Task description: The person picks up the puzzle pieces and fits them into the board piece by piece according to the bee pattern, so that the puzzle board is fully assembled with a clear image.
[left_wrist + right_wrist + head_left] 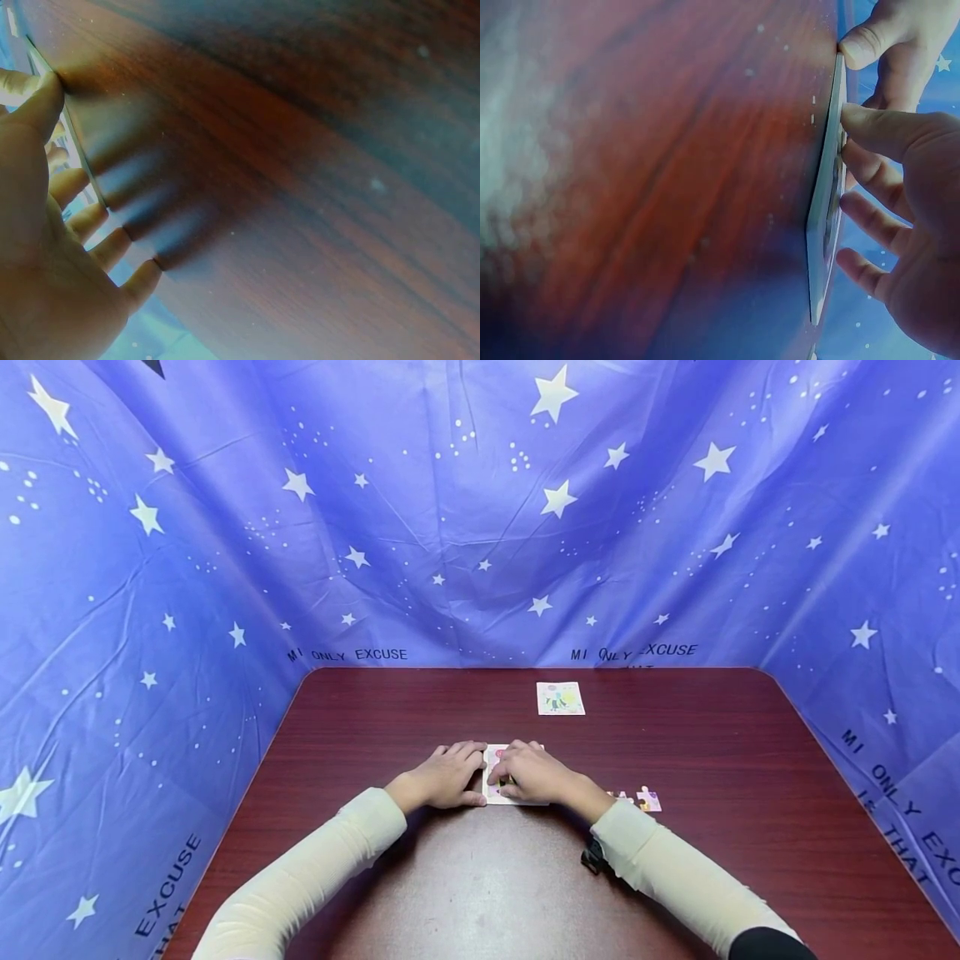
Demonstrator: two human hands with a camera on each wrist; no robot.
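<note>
A small, flat, square puzzle board [492, 797] with a pale border and a colourful picture lies on the table, partly hidden by the hands. Along its left edge, my left hand [452, 774] rests with its fingers spread and the thumb at the near corner. From the right, my right hand [534, 774] reaches over the board, its fingertips touching the top. In the right wrist view, the side of the board [819, 240] shows below those fingertips. Whether a loose piece lies beneath them is hidden.
Loose jigsaw pieces [649, 799] lie right of the board, some partly behind my right wrist. A square picture card [560, 698] sits farther back on the dark red wooden table [712, 735]. Blue star-patterned cloth [450, 527] hangs around the table's back and sides.
</note>
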